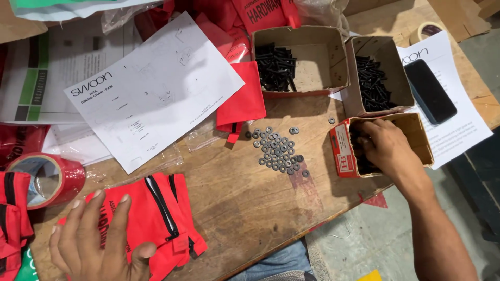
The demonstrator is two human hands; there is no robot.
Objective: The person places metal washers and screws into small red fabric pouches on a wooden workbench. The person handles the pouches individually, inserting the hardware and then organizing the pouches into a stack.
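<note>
On the worn wooden desk [234, 198], right hand [383, 145] is dipped into a small open cardboard box with a red side [345, 153], near the desk's right edge; fingers [364, 141] curl down inside among dark screws, cannot tell if they grip any. Left hand [96, 242] lies flat, fingers [117, 216] spread wide, palm down on a red zip pouch [161, 218] at the near left of the desk, holding nothing, just pressing it. Black zipper of the pouch runs diagonally just right of that hand. Between the 2 hands, mid-desk, sits a loose pile of small grey washers [276, 148], just left of the red-sided box, not touching it. Behind that box, 2 more open cardboard boxes: the left box [323, 52] and the right box [396, 86], both with black screws inside. Dark phone [429, 91] lies on a printed sheet [458, 130] right of the boxes. Large white instruction sheet [156, 88] lies tilted at upper left, partly over more red pouches [242, 101]. Roll of red tape [44, 179] sits at the left edge, just above the left hand. Another tape roll [424, 31] at the far right corner.
</note>
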